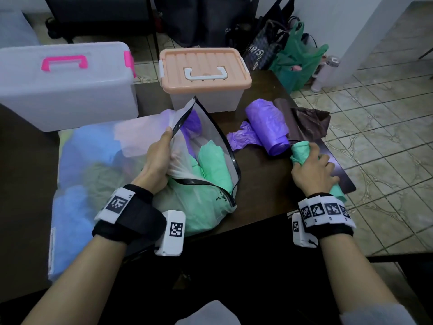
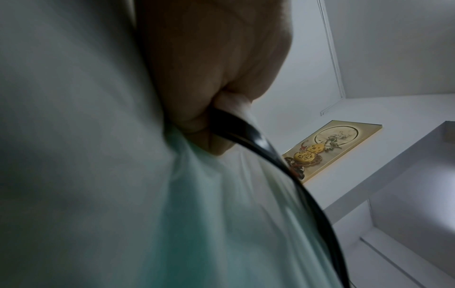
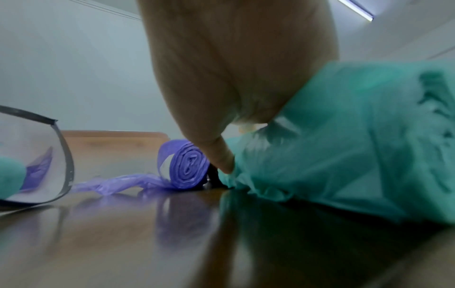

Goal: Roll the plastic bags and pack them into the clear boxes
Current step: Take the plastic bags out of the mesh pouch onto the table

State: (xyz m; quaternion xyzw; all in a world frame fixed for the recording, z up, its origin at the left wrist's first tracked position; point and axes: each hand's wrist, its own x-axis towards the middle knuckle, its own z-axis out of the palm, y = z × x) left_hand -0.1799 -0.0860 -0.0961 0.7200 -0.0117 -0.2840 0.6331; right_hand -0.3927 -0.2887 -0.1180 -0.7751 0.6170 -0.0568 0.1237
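Dark wooden table [image 1: 257, 202], right edge: right hand [image 1: 312, 171] curls fingers round a green bag roll [image 1: 302, 148] beside a purple roll [image 1: 269, 127]; left hand [image 1: 157, 160] pinches the zip pouch [image 1: 218, 146] rim open; rolling step judged finishing, next needing the peach-lidded clear box [image 1: 203, 78] unlatched.

"HRIS" is read on a dark patterned tote bag [image 1: 259, 55] at upper right; "LS" on the left wristband tag [image 1: 118, 202].
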